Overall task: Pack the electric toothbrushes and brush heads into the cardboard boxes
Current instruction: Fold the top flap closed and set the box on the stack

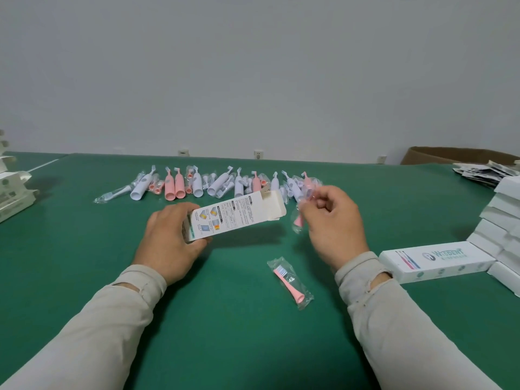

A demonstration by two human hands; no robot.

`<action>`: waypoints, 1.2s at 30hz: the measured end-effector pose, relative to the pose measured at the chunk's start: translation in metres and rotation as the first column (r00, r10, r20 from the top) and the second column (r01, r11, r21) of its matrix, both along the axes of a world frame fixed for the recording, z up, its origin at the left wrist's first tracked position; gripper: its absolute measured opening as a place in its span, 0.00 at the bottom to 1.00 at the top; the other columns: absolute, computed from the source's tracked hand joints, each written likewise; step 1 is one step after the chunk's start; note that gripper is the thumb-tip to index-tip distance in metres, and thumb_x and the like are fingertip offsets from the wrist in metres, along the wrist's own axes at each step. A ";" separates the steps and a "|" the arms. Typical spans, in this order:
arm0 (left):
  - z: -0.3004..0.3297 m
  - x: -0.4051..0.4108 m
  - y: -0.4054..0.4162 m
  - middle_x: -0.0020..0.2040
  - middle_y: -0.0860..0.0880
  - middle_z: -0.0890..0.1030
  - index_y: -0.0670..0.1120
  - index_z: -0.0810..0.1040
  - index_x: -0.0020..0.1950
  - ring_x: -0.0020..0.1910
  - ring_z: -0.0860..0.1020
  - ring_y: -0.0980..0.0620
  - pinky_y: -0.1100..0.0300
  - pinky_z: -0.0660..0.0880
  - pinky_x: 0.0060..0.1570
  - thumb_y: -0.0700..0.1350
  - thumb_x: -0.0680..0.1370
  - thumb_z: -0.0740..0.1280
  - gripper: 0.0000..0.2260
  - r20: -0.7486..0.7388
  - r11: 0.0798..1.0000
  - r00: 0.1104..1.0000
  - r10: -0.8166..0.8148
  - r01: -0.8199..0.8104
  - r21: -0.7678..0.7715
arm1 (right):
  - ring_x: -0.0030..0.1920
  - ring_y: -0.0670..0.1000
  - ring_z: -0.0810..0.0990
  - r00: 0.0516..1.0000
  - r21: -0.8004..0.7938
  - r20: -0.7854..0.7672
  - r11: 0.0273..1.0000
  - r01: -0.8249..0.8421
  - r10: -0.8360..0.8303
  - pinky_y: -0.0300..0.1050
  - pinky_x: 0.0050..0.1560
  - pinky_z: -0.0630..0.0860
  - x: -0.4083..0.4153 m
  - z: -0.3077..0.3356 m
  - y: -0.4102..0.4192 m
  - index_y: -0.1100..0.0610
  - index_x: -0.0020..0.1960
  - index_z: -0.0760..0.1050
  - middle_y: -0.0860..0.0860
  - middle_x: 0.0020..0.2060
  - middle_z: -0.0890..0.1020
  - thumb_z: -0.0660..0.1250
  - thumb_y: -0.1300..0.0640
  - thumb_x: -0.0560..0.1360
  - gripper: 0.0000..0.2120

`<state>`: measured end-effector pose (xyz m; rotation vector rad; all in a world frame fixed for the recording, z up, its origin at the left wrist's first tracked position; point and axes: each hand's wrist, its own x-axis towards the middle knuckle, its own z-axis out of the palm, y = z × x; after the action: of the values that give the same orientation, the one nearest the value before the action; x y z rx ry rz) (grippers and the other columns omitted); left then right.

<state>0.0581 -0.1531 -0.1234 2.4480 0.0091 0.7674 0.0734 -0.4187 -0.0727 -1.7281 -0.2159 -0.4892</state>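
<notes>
Left hand (168, 235) gripped the lower end of an open cardboard box (233, 216), fingers curled round it, box held tilted above the green desk (84, 249) with its open flaps (274, 205) pointing up-right toward the other hand. Printed instruction panel faced the camera. Right hand (334, 223) was raised just beside the box mouth, fingers curled, its grip pinching a bagged pink brush head (298, 219) in clear plastic; the bag hung down left of the fingers, close to the flaps but not inside the box. A second bagged pink brush head (289, 281) lay flat on the desk between the two forearms, nearer the right sleeve (394, 319), touched by neither hand. Behind the hands a row of white and pink toothbrush handles (213, 182) and more bagged heads lay across the desk, well apart from the front edge. Closed white box (436, 261) with blue logo lay flat at right, just beside a stack of white boxes (503, 220). More boxes (14, 190) sat at the left edge. A pile of dark leaflets (484, 171) lay at far right, with a brown carton (450, 154) behind.
</notes>
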 end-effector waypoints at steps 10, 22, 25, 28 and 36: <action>0.001 -0.004 -0.007 0.53 0.58 0.73 0.55 0.74 0.62 0.56 0.68 0.51 0.59 0.63 0.56 0.45 0.69 0.76 0.23 -0.004 0.994 0.994 -0.110 0.110 -0.001 | 0.36 0.49 0.86 0.997 0.235 0.075 0.972 -0.031 0.014 0.37 0.37 0.79 -0.006 -0.002 0.011 0.40 0.54 0.69 0.46 0.32 0.83 0.67 0.63 0.79 0.18; 0.002 -0.005 -0.008 0.55 0.58 0.74 0.55 0.74 0.62 0.58 0.69 0.51 0.58 0.65 0.57 0.47 0.69 0.76 0.23 -0.010 0.993 0.993 -0.116 0.116 -0.005 | 0.43 0.50 0.85 0.998 0.106 0.024 0.993 0.047 -0.050 0.43 0.47 0.83 -0.002 -0.013 0.018 0.50 0.54 0.82 0.48 0.48 0.82 0.70 0.59 0.77 0.08; 0.002 -0.005 -0.008 0.55 0.58 0.74 0.57 0.74 0.61 0.58 0.68 0.52 0.59 0.64 0.56 0.47 0.69 0.76 0.22 -0.009 0.992 0.992 -0.126 0.126 0.002 | 0.44 0.47 0.84 0.989 0.026 0.048 0.990 0.136 -0.137 0.40 0.51 0.81 0.000 -0.013 0.016 0.50 0.51 0.84 0.46 0.50 0.80 0.72 0.60 0.75 0.07; 0.002 -0.005 -0.008 0.54 0.58 0.74 0.58 0.74 0.60 0.57 0.68 0.51 0.59 0.64 0.56 0.47 0.69 0.75 0.22 -0.018 0.991 0.991 -0.135 0.135 0.000 | 0.41 0.45 0.85 0.986 0.035 0.033 0.986 0.162 -0.163 0.43 0.50 0.83 0.001 -0.014 0.015 0.47 0.44 0.82 0.48 0.48 0.82 0.73 0.61 0.73 0.09; 0.002 -0.004 -0.009 0.54 0.58 0.74 0.58 0.73 0.60 0.57 0.69 0.51 0.58 0.64 0.56 0.47 0.69 0.75 0.22 -0.022 0.990 0.990 -0.140 0.140 0.022 | 0.34 0.39 0.80 0.982 0.020 0.032 0.982 0.187 -0.188 0.33 0.37 0.74 -0.002 -0.015 0.019 0.50 0.38 0.79 0.39 0.34 0.83 0.74 0.60 0.71 0.08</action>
<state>0.0538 -0.1620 -0.1218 2.4481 -0.1632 0.6843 0.0718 -0.4000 -0.0876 -1.7332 -0.0729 -0.6566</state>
